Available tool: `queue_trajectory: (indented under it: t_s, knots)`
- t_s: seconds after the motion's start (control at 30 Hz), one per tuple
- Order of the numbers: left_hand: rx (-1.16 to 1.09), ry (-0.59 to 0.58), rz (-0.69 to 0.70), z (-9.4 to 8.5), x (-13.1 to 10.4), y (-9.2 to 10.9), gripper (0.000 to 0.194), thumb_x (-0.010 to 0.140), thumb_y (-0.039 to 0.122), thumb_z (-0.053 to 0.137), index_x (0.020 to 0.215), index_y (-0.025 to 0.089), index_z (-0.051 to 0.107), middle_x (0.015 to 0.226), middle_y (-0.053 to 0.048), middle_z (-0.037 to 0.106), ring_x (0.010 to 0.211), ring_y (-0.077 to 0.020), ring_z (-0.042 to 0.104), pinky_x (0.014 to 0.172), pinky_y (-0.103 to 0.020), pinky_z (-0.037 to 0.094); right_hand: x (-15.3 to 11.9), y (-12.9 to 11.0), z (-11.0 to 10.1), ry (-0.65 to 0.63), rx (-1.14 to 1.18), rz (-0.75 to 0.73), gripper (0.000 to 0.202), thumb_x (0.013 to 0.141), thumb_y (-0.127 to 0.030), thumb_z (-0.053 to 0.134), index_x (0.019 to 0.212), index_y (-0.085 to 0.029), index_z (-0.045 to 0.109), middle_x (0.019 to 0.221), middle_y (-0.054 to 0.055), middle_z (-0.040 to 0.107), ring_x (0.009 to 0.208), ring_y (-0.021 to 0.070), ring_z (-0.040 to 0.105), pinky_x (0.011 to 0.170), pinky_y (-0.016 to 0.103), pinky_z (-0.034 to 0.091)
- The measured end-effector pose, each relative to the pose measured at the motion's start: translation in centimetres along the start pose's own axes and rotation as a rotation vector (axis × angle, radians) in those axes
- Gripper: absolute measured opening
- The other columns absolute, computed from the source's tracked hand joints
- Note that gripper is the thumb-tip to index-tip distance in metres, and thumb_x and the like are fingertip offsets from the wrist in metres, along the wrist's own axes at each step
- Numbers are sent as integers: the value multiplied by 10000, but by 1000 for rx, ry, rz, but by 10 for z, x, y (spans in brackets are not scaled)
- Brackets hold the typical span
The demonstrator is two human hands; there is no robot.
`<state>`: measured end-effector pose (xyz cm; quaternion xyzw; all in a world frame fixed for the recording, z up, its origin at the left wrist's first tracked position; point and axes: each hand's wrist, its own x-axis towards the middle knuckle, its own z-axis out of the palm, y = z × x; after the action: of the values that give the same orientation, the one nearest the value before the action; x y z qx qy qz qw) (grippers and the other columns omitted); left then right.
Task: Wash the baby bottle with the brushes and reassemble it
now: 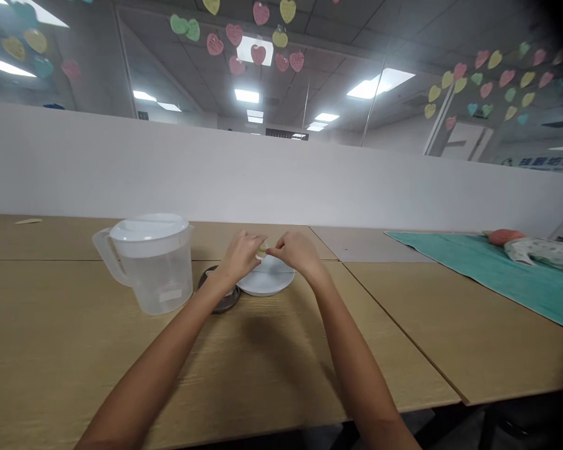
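Note:
Above a white plate (266,286), my two hands meet with their fingers bent in a pinch. My left hand (242,255) grips a small pale thing with a yellow-green edge (263,250), too small and too covered by fingers to name. From the other side, the fingertips of my right hand (296,251) close on the same small thing. Below my left wrist lies a dark round dish (226,304), partly hidden by the wrist, with something light on it that I cannot make out.
A clear plastic pitcher (159,275) with a white lid stands left of the dish. On the right, a green cloth (492,265) carries a doll-like figure in patterned white clothing (544,253). Behind the table (244,375) runs a white partition (263,181) topped by glass.

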<state>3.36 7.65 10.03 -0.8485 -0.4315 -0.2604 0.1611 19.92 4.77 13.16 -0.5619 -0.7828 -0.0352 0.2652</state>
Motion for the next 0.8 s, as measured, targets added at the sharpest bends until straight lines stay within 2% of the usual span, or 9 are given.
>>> queue_trajectory:
  t_s: [0.17,0.27,0.37,0.47,0.6,0.7,0.8]
  knots:
    - [62,38,0,11,-1,-2,677,721,92,525,1353,212,316,1056,-74,607,930,-231,504,827,-347,352,-9,28,-26,-165,110,5,345,714,-385,608,444,-182,538,416,-45,317,412,67,245,442,247,171]
    - [182,47,4,17,-3,-8,696,738,22,431,1378,245,274,1054,-82,603,925,-238,491,805,-356,345,-20,49,-45,-197,171,67,390,706,-415,600,419,-182,474,428,-51,276,418,61,193,427,245,151]
    - [276,17,54,23,-7,-22,673,755,-18,361,1364,263,313,1069,-96,603,954,-253,482,795,-376,329,-31,71,-58,-196,203,149,398,700,-447,600,440,-173,476,423,-44,331,405,57,213,409,242,163]
    - [253,-37,122,25,-10,-35,648,754,-23,358,1332,270,373,1082,-98,611,989,-256,478,834,-400,309,-32,96,-60,-185,215,256,334,751,-439,548,576,-157,580,450,-12,469,389,62,302,400,230,227]
    - [191,-42,124,21,-8,-36,605,753,-1,389,1308,240,412,1158,-94,588,1041,-257,454,901,-431,272,-16,131,-33,-303,182,435,198,798,-298,499,844,-147,617,526,11,584,355,65,384,411,212,314]
    - [54,27,22,12,-3,-26,577,765,123,497,1326,202,387,1201,-93,563,1058,-270,447,911,-427,292,0,145,1,-376,114,504,174,789,-208,491,857,-99,608,540,44,605,356,75,432,423,211,353]
    - [-215,49,-112,-3,0,-13,666,704,313,623,1318,188,396,1227,-71,547,1076,-259,468,932,-380,333,13,144,33,-359,104,495,191,800,-198,467,857,-80,606,579,68,619,393,82,480,442,200,376]
